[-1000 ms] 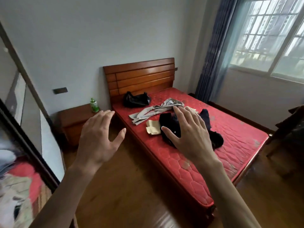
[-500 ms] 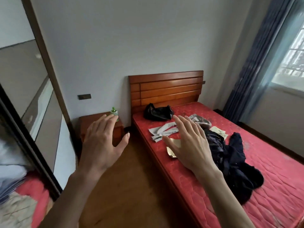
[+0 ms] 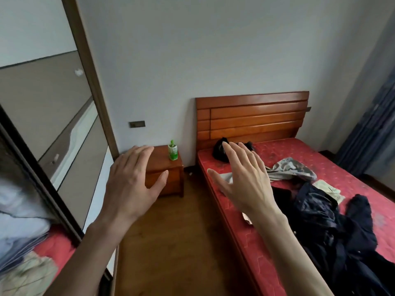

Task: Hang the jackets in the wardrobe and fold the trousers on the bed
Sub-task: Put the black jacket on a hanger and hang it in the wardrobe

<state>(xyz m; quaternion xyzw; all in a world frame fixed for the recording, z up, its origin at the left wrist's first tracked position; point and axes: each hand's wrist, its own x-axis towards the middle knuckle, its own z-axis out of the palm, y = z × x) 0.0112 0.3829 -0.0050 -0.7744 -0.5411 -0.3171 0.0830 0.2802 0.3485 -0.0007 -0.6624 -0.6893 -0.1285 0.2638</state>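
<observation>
Both hands are raised in front of the camera with fingers straight and spread, holding nothing: the left hand hangs over the wooden floor in front of the nightstand, and the right hand is over the near edge of the bed. The bed has a red quilted mattress and a slatted wooden headboard. A heap of dark navy clothing lies on the mattress at the right, just beside the right forearm; which pieces are jackets and which trousers cannot be told. Beyond it a grey garment lies crumpled, and a black bag sits against the headboard. A green bottle stands upright on the nightstand. At the left stands the wardrobe with its mirrored sliding door, which reflects red bedding and pale cloth.
</observation>
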